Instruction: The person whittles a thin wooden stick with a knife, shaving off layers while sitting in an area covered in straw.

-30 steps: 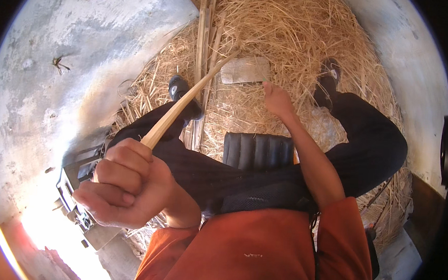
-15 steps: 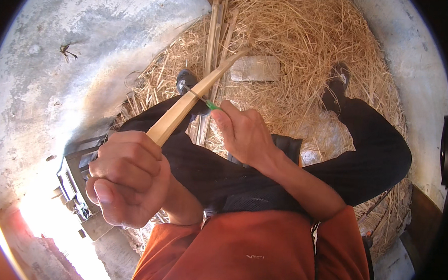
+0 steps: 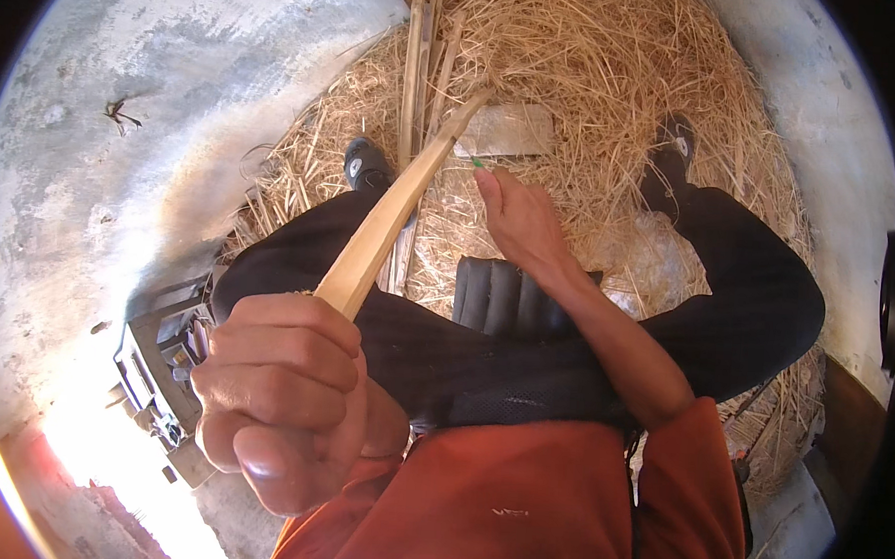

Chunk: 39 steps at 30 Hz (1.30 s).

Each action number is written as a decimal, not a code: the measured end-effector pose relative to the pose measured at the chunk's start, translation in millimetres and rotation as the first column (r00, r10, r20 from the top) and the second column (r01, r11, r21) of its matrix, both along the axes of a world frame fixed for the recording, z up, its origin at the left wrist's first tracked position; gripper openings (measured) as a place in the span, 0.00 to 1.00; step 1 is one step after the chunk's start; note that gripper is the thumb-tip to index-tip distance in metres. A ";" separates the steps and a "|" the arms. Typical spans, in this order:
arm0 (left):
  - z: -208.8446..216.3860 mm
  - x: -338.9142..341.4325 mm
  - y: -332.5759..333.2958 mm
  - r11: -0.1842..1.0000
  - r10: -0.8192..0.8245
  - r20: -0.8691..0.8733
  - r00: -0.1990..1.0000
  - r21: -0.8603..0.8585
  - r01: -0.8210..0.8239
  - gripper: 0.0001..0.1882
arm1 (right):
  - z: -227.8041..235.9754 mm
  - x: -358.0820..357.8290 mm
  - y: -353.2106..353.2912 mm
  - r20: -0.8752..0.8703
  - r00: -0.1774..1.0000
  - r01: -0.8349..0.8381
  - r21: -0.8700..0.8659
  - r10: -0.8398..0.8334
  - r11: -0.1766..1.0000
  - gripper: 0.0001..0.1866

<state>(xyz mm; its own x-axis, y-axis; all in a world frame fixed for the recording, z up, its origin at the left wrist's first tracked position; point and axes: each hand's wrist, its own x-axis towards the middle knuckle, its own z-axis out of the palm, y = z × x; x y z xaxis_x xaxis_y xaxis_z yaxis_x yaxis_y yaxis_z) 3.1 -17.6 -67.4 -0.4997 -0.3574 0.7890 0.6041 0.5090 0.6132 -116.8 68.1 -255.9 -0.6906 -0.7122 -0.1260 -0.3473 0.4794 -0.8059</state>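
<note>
My left hand (image 3: 278, 397) is closed in a fist around the thick near end of a long pale wooden stick (image 3: 396, 207). The stick slants away to the right and narrows toward its far tip, which lies in view over the straw. In my right hand (image 3: 525, 218) is a knife (image 3: 478, 163) with a green handle. Only a bit of the handle shows past the thumb and fingers. Its thin blade reaches toward the stick's far part; whether it touches the wood I cannot tell.
Loose straw (image 3: 616, 77) covers the floor. Several long wooden strips (image 3: 413, 78) lie beyond my left shoe (image 3: 366, 164), near a flat pale block (image 3: 509, 130). A dark ribbed object (image 3: 512, 294) sits between my legs. A grey open box (image 3: 164, 367) with small items stands at left, beside pale walls (image 3: 103, 165).
My right hand has moved away with the knife along the stick toward its far tip. My left hand has come nearer and slightly right, still gripping the stick.
</note>
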 end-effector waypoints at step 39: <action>0.8 5.4 -17.8 0.982 -0.012 -0.138 0.990 0.184 0.037 0.13 | 84.2 43.6 5.1 -0.095 0.990 -0.130 -0.294 0.106 0.947 0.16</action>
<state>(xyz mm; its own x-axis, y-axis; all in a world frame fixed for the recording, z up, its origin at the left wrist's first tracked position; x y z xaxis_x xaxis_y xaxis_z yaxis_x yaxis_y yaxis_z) 8.5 -35.3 -66.6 -0.4027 -0.4929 0.7713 0.6991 0.3784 0.6067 -73.2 73.2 -171.7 -0.5986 -0.7859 0.1550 -0.4532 0.1726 -0.8746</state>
